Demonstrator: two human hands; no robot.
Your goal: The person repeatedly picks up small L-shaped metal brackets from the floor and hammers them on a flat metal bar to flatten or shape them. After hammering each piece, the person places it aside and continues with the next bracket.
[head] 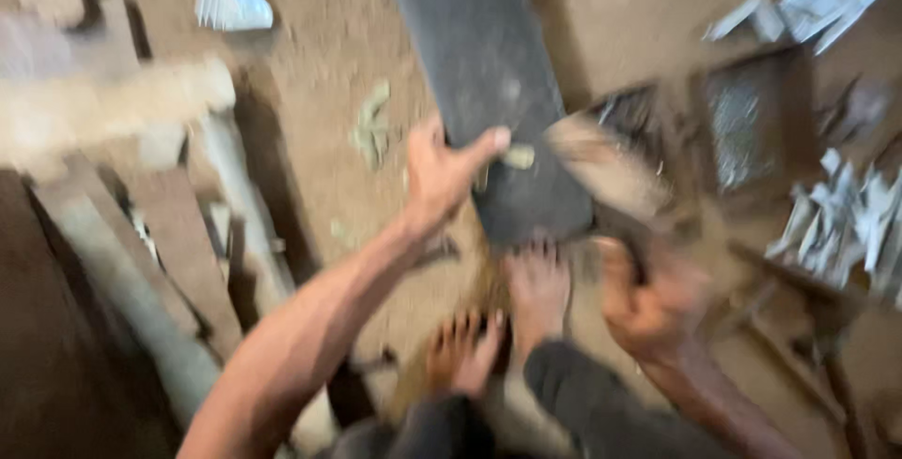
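Note:
A long dark grey slab (pixel 489 74) lies on the dirt floor and runs away from me. My left hand (pixel 442 177) grips its near left edge, thumb over the top face. My right hand (pixel 648 304) is closed on the handle of a tool whose blurred pale head (pixel 601 168) is over the slab's near right corner. The picture is motion-blurred, so the tool's kind is unclear. My two bare feet (pixel 536 295) rest on the ground just before the slab's near end.
Grey and brown beams and pipes (pixel 141 262) lie at the left. Piles of pale cut metal pieces (pixel 846 224) sit at the right and top right. A dark square frame (pixel 752 121) lies at the right. A pale scrap (pixel 230 3) lies at the top left.

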